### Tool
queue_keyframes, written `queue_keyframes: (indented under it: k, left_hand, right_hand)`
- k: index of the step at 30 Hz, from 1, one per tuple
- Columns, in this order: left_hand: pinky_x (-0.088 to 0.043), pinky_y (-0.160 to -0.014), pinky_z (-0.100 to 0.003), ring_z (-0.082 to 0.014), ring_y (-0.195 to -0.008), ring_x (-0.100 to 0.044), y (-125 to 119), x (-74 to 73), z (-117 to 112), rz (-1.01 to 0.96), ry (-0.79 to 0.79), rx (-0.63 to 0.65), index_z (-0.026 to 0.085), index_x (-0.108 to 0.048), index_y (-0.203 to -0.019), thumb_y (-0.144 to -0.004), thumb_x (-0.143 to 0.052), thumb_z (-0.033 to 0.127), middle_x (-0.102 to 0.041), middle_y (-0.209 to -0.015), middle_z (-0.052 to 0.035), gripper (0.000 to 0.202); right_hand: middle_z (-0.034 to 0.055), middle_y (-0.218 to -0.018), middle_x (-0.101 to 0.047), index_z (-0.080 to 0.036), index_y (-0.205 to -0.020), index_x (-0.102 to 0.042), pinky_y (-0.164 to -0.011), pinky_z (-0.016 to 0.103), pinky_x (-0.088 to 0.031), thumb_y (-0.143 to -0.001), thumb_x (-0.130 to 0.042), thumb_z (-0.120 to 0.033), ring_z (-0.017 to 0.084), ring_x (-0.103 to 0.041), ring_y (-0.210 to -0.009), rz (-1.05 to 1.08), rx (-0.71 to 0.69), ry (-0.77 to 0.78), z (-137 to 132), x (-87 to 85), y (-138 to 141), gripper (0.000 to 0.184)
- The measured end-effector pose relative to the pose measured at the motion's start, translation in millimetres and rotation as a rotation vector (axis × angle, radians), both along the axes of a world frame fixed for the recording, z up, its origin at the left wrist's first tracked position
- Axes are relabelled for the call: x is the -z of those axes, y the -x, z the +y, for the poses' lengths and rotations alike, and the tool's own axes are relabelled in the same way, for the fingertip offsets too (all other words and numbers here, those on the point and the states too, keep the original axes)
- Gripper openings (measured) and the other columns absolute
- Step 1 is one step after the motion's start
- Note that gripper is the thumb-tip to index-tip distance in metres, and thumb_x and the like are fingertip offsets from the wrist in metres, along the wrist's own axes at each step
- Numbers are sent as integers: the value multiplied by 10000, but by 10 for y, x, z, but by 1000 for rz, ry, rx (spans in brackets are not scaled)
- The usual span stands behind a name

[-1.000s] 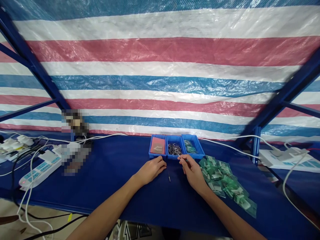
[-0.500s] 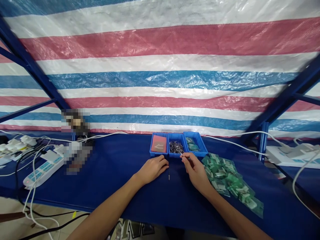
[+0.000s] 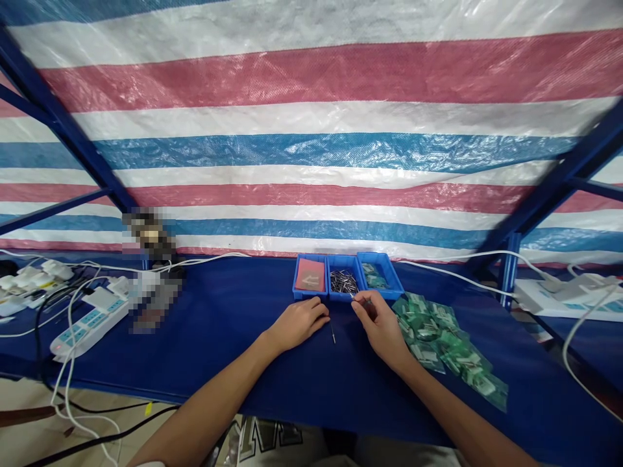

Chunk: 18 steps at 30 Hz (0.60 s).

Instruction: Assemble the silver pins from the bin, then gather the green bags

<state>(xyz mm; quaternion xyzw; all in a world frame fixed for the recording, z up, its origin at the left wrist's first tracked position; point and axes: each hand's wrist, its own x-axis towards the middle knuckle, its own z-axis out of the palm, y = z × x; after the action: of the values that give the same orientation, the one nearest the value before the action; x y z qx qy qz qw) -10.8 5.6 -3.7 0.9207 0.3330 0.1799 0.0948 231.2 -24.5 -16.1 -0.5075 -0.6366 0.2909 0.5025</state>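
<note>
My left hand rests loosely curled on the blue table cloth, holding nothing that I can see. A thin metal pin lies on the cloth just right of its fingertips. My right hand pinches another small metal pin between thumb and forefinger, close to the front of the middle blue tray, which holds several such pins. The left tray holds a red card. The right tray holds small green packets.
A heap of small green plastic bags lies right of my right hand. White power strips and cables lie at the left, more at the right. Blue frame posts and a striped tarp stand behind the table.
The view has shifted slightly. My right hand stays near the middle tray with the pin pinched. The loose pin on the cloth now sits closer to my left fingertips.
</note>
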Motion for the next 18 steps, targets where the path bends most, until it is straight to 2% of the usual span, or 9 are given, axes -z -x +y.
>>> queue_keyframes:
  k: [9, 14, 18]
  left_hand:
    - [-541, -840, -275, -178, -945, -668, 5, -1, 2, 5, -14, 11, 189, -634, -1105, -1132, -462, 355, -645, -1063, -49, 241]
    - [-529, -841, -279, -180, -951, -664, 17, 19, 1, -6, -7, 9, 193, -637, -1110, -1130, -467, 409, -645, -1067, -46, 275]
    - [-517, -814, -293, -189, -931, -662, 19, -7, -20, 1, 16, 6, 204, -639, -1133, -1103, -498, 510, -645, -1053, -38, 338]
  right_hand:
    - [44, -969, -627, -241, -1084, -619, -707, 347, -479, -1041, -592, -479, 210, -577, -758, -19, -13, -13, 16, 25, 0, 243]
    - [36, -934, -635, -238, -1067, -631, -628, 322, -466, -1024, -611, -510, 186, -539, -682, 26, -29, 21, 9, 8, 12, 276]
    - [32, -922, -641, -236, -1064, -652, -553, 297, -436, -1014, -616, -540, 166, -509, -627, 53, -53, 63, -4, -6, 12, 311]
